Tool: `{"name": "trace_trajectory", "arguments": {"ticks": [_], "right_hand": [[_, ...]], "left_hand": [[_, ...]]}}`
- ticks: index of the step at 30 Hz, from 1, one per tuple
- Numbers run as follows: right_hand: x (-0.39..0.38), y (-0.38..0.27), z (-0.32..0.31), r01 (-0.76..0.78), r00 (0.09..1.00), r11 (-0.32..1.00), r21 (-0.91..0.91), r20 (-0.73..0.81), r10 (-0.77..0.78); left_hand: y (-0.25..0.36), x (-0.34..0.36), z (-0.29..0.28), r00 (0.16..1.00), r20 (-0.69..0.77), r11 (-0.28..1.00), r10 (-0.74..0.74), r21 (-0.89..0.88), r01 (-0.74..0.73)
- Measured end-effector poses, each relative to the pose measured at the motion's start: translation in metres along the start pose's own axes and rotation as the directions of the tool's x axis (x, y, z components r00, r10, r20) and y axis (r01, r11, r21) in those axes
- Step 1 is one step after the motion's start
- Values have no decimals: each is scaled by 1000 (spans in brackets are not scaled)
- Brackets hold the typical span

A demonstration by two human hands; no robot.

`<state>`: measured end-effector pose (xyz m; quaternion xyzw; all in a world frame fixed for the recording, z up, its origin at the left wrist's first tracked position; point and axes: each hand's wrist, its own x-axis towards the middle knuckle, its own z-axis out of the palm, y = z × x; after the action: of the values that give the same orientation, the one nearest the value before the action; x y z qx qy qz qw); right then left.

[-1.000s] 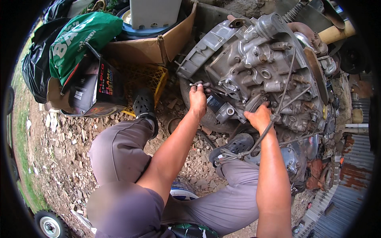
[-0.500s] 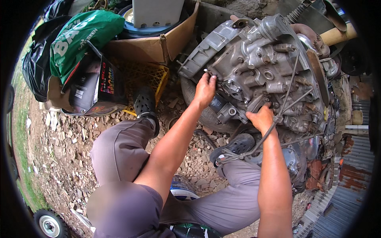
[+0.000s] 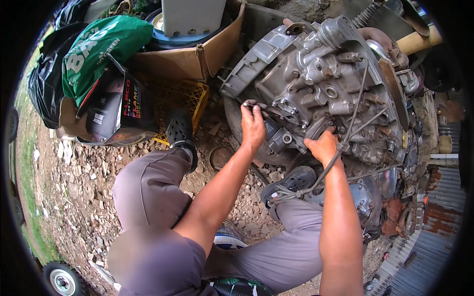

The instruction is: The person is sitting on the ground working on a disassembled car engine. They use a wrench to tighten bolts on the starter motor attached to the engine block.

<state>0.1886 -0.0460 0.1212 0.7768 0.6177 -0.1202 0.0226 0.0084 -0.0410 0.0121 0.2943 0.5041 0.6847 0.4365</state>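
Observation:
A large grey metal transmission casing (image 3: 296, 74) leans tilted in front of me at the right. At its lower left side sits a cylindrical part (image 3: 282, 139) with a dark body and a grey metal end. My left hand (image 3: 253, 127) is beside the casing's left edge, thumb and fingers pinched on a small bolt-like metal piece (image 3: 249, 104); its exact kind is too small to tell. My right hand (image 3: 323, 147) grips a grey metal part (image 3: 316, 130) by the cylinder's right end, thumb on the near side, fingertips partly hidden behind it.
A thin cable (image 3: 330, 171) crosses by my right wrist. Left of the casing stand a cardboard box (image 3: 217, 52), a yellow crate (image 3: 200, 101), a black printed box (image 3: 133, 106) and a green bag (image 3: 106, 49). Broken stones (image 3: 98, 197) cover the ground; corrugated sheets (image 3: 439, 222) lie at right.
My left hand has drawn back slightly from the casing's left edge, toward me, with the small metal piece pinched in it. My right hand has stayed at nearly the same place.

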Motion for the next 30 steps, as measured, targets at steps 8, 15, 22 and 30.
{"name": "trace_trajectory", "arguments": {"ticks": [8,15,22,30], "right_hand": [[2,6,10,17,994,1000,-23,-104,-19],[3,6,9,27,995,999,-38,-98,-30],[-3,-3,-5,6,1000,1000,-1,10,-6],[-5,-8,-8,-20,999,999,-30,37,21]], "left_hand": [[-14,13,-2,968,65,925,-242,-287,251],[1,11,2,981,192,988,-25,154,-5],[9,-40,7,590,739,636,326,291,-715],[-35,-64,-12,714,591,664,374,367,-652]]}}
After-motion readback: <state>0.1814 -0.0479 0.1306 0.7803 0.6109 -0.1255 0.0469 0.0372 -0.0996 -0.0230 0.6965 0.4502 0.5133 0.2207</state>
